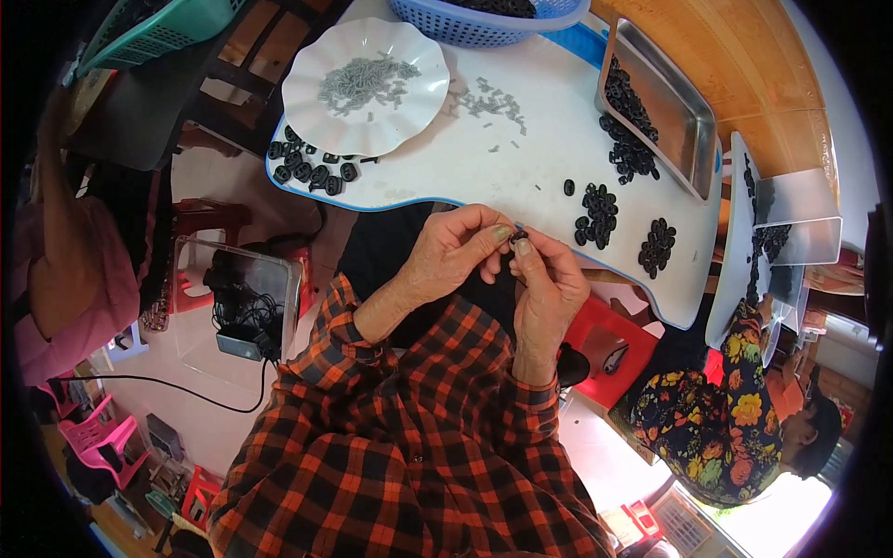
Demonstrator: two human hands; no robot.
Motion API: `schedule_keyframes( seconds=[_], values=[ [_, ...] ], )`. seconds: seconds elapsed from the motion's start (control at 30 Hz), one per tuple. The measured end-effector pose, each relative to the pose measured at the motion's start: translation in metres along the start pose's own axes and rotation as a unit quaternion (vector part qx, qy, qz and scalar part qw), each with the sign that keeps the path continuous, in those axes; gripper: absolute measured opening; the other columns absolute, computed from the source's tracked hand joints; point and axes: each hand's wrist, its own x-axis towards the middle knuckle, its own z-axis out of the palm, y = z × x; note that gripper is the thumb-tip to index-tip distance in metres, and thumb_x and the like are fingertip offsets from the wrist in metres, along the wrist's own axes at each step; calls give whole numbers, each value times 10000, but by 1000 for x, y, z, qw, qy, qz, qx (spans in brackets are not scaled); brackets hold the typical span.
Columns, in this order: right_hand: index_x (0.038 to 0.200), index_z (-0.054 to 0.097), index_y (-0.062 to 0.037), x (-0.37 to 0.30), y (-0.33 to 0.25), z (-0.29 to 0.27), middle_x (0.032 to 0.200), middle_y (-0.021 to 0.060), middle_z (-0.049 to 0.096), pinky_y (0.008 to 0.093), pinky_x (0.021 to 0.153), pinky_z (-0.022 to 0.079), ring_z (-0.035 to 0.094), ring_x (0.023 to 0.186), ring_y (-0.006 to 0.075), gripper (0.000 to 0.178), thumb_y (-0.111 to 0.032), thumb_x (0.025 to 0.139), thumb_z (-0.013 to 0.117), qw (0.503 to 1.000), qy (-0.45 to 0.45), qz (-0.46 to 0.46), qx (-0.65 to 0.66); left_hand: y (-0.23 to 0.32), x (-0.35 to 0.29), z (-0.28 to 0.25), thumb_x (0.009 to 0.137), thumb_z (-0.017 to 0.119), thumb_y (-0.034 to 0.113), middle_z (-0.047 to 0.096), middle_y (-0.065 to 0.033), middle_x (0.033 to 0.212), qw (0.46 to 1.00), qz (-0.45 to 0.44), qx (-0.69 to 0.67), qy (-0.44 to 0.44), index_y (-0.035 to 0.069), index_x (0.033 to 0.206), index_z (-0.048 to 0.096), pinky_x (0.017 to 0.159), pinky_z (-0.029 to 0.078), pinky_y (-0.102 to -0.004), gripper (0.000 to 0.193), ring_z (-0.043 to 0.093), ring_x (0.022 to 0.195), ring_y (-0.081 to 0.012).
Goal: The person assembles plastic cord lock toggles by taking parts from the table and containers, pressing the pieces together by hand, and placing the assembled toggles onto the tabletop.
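Observation:
Above my lap, close to the table's near edge, both hands meet fingertip to fingertip. Pinched between them is a small black plastic part point(518, 236), mostly covered by the thumbs. A tiny grey piece point(520, 226) shows at its upper side; which fingers press on it I cannot tell. My left hand point(451, 251) is closed, thumb against forefinger. My right hand point(551, 284) is closed too, its thumb on the black part. Beyond them, small grey pins point(488, 104) lie scattered on the white table point(409, 177), and more fill a white scalloped plate point(302, 98).
Black parts lie in piles point(600, 214) at the right and beside the plate. A metal tray point(702, 158) and a blue basket point(465, 33) stand at the back. A clear bin point(191, 307) with cables is at left. Other people sit on both sides, one in a floral top point(707, 428).

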Motion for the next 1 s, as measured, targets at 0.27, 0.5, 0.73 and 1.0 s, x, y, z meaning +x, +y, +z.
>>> schedule_keyframes(
  seconds=[0.27,0.5,0.73,1.0],
  values=[
    [951,658,19,-1,3,-2,808,11,620,176,648,440,545,716,48,134,35,819,640,999,-17,-23,-29,2,-1,0,956,500,126,588,-31,723,999,14,51,10,-39,967,598,502,461,-190,192,535,572,-58],
    [926,648,20,-4,6,-1,808,10,612,175,646,432,538,721,45,118,50,813,641,994,-6,-75,-80,1,-3,3,954,499,121,579,-27,709,993,49,99,34,-30,912,588,475,454,-189,180,520,550,-46],
    [885,636,16,-7,3,7,754,4,583,186,593,418,505,673,42,76,34,812,653,981,3,-132,-142,-2,-7,11,946,505,96,567,-16,682,989,83,107,63,-26,874,575,451,433,-189,158,503,527,-40],
    [904,631,18,-8,-1,5,763,15,590,192,591,432,518,674,55,57,19,848,617,990,-1,-79,-120,-12,-6,11,959,480,99,571,-30,716,996,42,71,41,-34,930,565,479,449,-195,161,513,546,-51]
  ],
)
